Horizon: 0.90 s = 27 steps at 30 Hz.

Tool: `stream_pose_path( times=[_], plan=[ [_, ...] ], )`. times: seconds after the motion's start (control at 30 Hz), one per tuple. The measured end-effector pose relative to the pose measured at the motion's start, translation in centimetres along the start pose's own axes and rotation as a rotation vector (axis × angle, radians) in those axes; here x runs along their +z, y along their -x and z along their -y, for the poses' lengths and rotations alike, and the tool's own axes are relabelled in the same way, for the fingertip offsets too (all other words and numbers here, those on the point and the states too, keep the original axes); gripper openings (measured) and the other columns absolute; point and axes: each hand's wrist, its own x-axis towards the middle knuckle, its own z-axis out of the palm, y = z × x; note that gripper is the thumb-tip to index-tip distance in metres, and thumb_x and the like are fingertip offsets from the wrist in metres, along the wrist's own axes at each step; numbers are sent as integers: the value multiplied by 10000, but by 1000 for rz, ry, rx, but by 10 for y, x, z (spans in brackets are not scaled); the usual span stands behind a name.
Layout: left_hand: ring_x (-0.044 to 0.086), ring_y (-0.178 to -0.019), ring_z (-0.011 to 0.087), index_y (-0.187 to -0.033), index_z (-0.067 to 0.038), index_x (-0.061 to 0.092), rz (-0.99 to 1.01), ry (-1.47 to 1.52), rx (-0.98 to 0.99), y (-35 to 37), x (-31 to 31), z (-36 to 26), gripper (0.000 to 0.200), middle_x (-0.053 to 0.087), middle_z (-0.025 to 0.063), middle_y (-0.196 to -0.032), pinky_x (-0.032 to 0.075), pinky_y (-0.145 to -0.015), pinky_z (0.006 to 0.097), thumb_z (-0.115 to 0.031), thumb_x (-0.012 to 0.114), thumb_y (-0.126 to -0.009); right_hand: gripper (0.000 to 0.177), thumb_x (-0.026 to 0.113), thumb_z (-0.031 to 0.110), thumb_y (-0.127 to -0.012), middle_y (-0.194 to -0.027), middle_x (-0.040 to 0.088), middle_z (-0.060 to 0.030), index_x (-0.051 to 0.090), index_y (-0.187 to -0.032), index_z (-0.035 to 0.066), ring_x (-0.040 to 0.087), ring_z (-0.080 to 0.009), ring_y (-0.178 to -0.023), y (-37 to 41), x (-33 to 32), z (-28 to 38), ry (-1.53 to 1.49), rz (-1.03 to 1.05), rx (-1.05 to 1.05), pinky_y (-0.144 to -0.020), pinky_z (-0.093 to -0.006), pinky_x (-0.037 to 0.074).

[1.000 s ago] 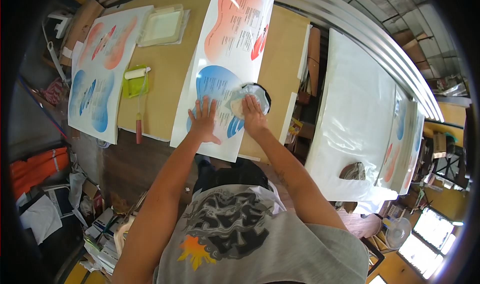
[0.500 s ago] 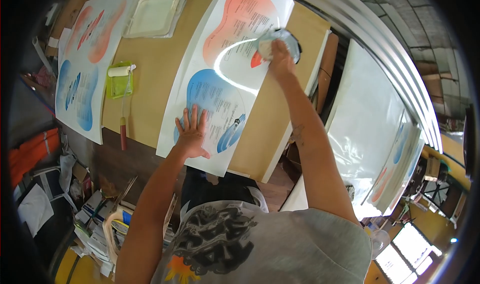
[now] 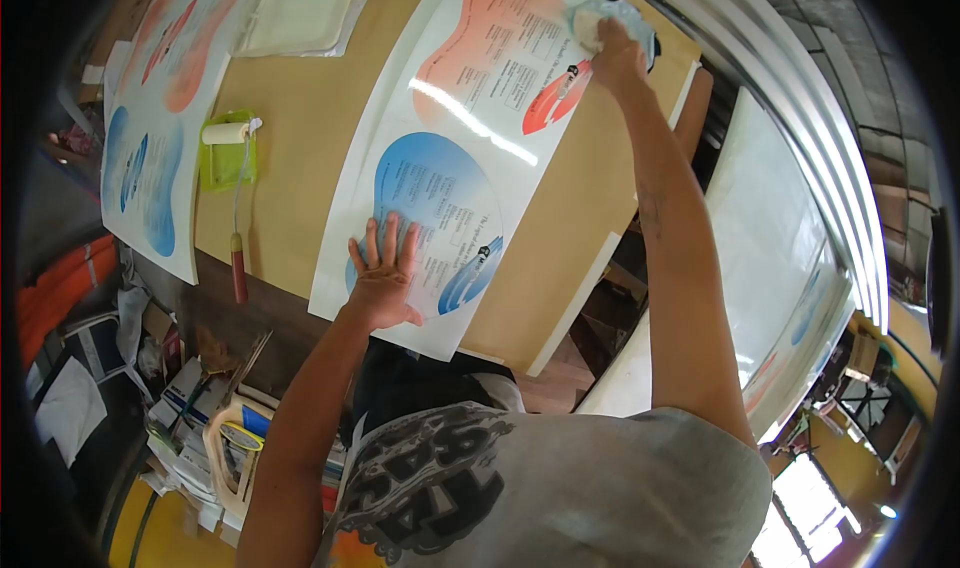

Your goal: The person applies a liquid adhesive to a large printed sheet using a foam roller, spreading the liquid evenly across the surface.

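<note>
A long glossy sheet (image 3: pixel 455 118), printed with a red shape above a blue one, lies on the tan board (image 3: pixel 310 108). My left hand (image 3: pixel 383 280) rests flat on its lower part, over the edge of the blue print, fingers spread and holding nothing. At the sheet's upper right edge, my right hand (image 3: pixel 618 56) is closed on a pale, crumpled cloth (image 3: pixel 597 16) pressed against the surface. The cloth partly hides the fingertips.
Left of the sheet are a green tray (image 3: pixel 226 164) with a small roller (image 3: pixel 228 133), a white tray (image 3: pixel 298 8) and another printed sheet (image 3: pixel 150 118). Glossy sheets (image 3: pixel 765 218) lie at the right, beyond the board. Cluttered items sit below left.
My right hand has moved up and to the right with the cloth, uncovering the small red print. My left hand stays in nearly the same place on the sheet.
</note>
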Motion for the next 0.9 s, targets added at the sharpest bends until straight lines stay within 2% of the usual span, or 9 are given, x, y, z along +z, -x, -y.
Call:
stream_pose_path(
  times=[0.2,0.33,0.53,0.6,0.7,0.77,0.83,0.87,0.9],
  plan=[
    [-166,-1452,521,-1559,-123,-125,-16,15,18,-1,-4,1,1547,-178,248,-1604,-50,-1094,737,-440,947,-489,580,443,4,-863,-1536,376,-189,423,-1441,-35,341,-327,-1440,231,24,68,-292,5,-276,-1202,-427,256],
    [-158,-1448,535,-1561,-120,-121,-22,3,29,5,3,0,1536,-166,262,-1602,-45,-1091,739,-434,943,-499,677,521,-33,-769,-1561,342,-164,426,-1439,-27,299,-293,-1465,369,-17,149,-382,418,-378,-1225,-437,199],
    [-163,-1447,537,-1560,-98,-125,-127,-57,79,1,14,6,1562,-174,275,-1598,-25,-1081,754,-429,947,-473,509,634,-13,-716,-1293,628,-147,661,-1218,64,605,-269,-1203,442,-49,200,-770,448,-345,-1074,-430,439],
    [-166,-1450,528,-1562,-109,-123,-115,-51,55,5,10,2,1584,-178,273,-1598,-28,-1085,748,-432,952,-445,420,620,-12,-728,-1045,718,-161,710,-1129,76,693,-282,-976,440,-65,200,-789,1002,-196,-890,-411,533],
    [-169,-1450,524,-1561,-113,-128,-134,-67,75,7,12,4,1592,-185,279,-1595,-25,-1078,750,-461,951,-443,412,620,0,-738,-1020,707,-173,685,-1139,66,680,-268,-803,459,-60,175,-1015,1011,69,-747,-361,543],
    [-128,-1469,501,-1569,-104,-77,-188,-75,77,21,17,5,1559,-136,277,-1604,-4,-1089,744,-467,946,-449,349,609,3,-766,-924,699,-156,686,-1104,44,650,-224,-754,463,-116,163,-893,795,555,-724,-342,538],
    [84,-1455,511,-1555,-48,107,-611,92,104,32,30,16,1391,76,304,-1583,120,-1110,703,-498,917,-517,409,574,-20,-828,-1187,624,-168,619,-1226,64,589,-244,-1075,518,-104,97,-766,170,184,-898,-371,497],
    [195,-1406,502,-1510,-28,206,-721,174,18,36,39,28,1277,192,300,-1527,202,-1095,662,-510,898,-551,462,603,-84,-738,-990,708,-128,654,-1185,22,673,-291,-865,544,-79,62,-540,-91,304,-810,-372,545],
    [307,-1357,493,-1465,-9,304,-837,259,-62,41,47,39,1170,309,296,-1471,285,-1080,621,-522,880,-585,539,556,-61,-802,-1260,607,-153,562,-1331,39,565,-277,-1174,524,-156,72,-755,108,817,-987,-387,463]
  ],
)
